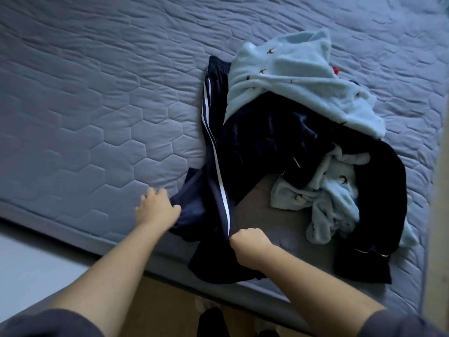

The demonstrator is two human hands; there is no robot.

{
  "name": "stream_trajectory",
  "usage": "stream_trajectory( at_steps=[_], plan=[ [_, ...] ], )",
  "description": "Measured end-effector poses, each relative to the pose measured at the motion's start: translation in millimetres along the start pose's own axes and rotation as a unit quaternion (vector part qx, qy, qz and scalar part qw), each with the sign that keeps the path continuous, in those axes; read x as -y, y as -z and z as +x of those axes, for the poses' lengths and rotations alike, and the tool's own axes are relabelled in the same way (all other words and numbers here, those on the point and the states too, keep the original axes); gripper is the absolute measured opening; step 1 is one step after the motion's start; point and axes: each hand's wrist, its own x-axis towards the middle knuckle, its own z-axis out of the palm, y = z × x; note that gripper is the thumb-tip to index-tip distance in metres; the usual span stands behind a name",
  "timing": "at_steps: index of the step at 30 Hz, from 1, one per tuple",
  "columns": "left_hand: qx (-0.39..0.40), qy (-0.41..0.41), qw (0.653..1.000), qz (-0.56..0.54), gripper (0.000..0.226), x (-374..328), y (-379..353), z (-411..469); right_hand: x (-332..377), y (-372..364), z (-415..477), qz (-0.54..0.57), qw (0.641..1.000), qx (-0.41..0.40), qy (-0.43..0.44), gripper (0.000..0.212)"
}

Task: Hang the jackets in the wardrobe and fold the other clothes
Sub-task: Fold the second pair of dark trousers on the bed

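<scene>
Here, the left hand (156,208) pinches navy striped trousers (206,186) on the bed (97,117). The right hand (250,244) clamps its fingers on them too.

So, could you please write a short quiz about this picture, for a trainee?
1. True or false: both the left hand and the right hand grip the navy striped trousers.
2. Which garment overlaps the far end of the trousers on the mattress? A) light blue fleece garment B) white shirt C) yellow towel
3. Which hand holds the trousers right at the white stripe?
Key: 1 true; 2 A; 3 the right hand.
</scene>
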Motion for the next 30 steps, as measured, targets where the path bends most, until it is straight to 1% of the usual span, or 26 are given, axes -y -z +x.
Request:
stream_trajectory(
  at_steps=[1, 2, 3, 4, 5, 6, 7, 9, 11, 13, 14, 15, 17, 19, 20, 21, 22, 23, 24, 26, 27, 28, 29, 30],
  plan=[
    [-0.012, -0.030, 0.999, -0.016, 0.030, -5, 4, -2, 7, 8, -3, -0.019, 0.999, -0.016, 0.025, 0.018],
    [-0.006, -0.050, 0.996, -0.074, 0.024, -13, 9, -5, 13, 17, -4, -0.039, 0.997, -0.033, 0.050, 0.017],
    [0.033, -0.051, 0.985, -0.163, 0.017, -23, 15, -9, 20, 27, -6, -0.056, 0.994, -0.053, 0.076, 0.016],
    [0.105, -0.036, 0.958, -0.263, 0.016, -34, 20, -13, 26, 35, -7, -0.071, 0.990, -0.072, 0.101, 0.015],
    [0.182, -0.011, 0.916, -0.358, 0.019, -45, 24, -18, 33, 43, -9, -0.085, 0.984, -0.087, 0.127, 0.015],
    [0.233, 0.014, 0.877, -0.420, 0.023, -53, 26, -22, 39, 49, -11, -0.098, 0.978, -0.097, 0.154, 0.016],
    [0.248, 0.032, 0.854, -0.456, 0.024, -57, 28, -24, 44, 53, -13, -0.109, 0.973, -0.102, 0.178, 0.017],
    [0.219, 0.066, 0.822, -0.521, 0.021, -62, 29, -28, 50, 53, -19, -0.112, 0.968, -0.106, 0.197, 0.018],
    [0.164, 0.101, 0.802, -0.565, 0.026, -59, 34, -30, 49, 45, -26, -0.067, 0.978, -0.102, 0.170, 0.021],
    [0.111, 0.112, 0.795, -0.585, 0.025, -52, 45, -33, 42, 36, -30, 0.037, 0.991, -0.070, 0.106, 0.031],
    [0.102, 0.105, 0.791, -0.595, 0.023, -49, 51, -35, 38, 32, -32, 0.105, 0.991, -0.046, 0.072, 0.034],
    [0.100, 0.093, 0.787, -0.601, 0.022, -46, 58, -38, 33, 30, -33, 0.175, 0.983, -0.031, 0.041, 0.036],
    [0.109, 0.064, 0.787, -0.603, 0.023, -44, 74, -46, 25, 32, -30, 0.300, 0.954, -0.017, -0.012, 0.041],
    [0.121, 0.036, 0.787, -0.604, 0.023, -42, 90, -51, 20, 44, -23, 0.415, 0.907, -0.038, -0.067, 0.043],
    [0.127, 0.019, 0.786, -0.605, 0.025, -40, 97, -54, 19, 53, -18, 0.482, 0.869, -0.063, -0.097, 0.039],
    [0.135, -0.002, 0.782, -0.608, 0.026, -39, 102, -57, 20, 62, -13, 0.561, 0.814, -0.087, -0.121, 0.034],
    [0.146, -0.022, 0.779, -0.610, 0.028, -38, 107, -61, 23, 72, -8, 0.641, 0.747, -0.098, -0.146, 0.026],
    [0.157, -0.044, 0.775, -0.610, 0.028, -36, 110, -65, 26, 83, -4, 0.716, 0.672, -0.096, -0.162, 0.019],
    [0.172, -0.062, 0.770, -0.611, 0.027, -34, 113, -70, 28, 95, 1, 0.782, 0.595, -0.086, -0.162, 0.017],
    [0.216, -0.094, 0.766, -0.598, 0.021, -26, 115, -81, 27, 116, 12, 0.888, 0.437, -0.076, -0.118, 0.029],
    [0.247, -0.110, 0.766, -0.584, 0.012, -21, 116, -86, 26, 126, 19, 0.916, 0.377, -0.092, -0.101, 0.032],
    [0.280, -0.123, 0.770, -0.560, 0.011, -14, 116, -91, 26, 136, 24, 0.923, 0.353, -0.115, -0.104, 0.031],
    [0.311, -0.130, 0.781, -0.526, 0.019, -4, 115, -93, 27, 146, 28, 0.912, 0.366, -0.139, -0.123, 0.024],
    [0.339, -0.133, 0.791, -0.492, 0.025, 6, 113, -93, 30, 155, 29, 0.888, 0.403, -0.160, -0.155, 0.014]
  ],
)
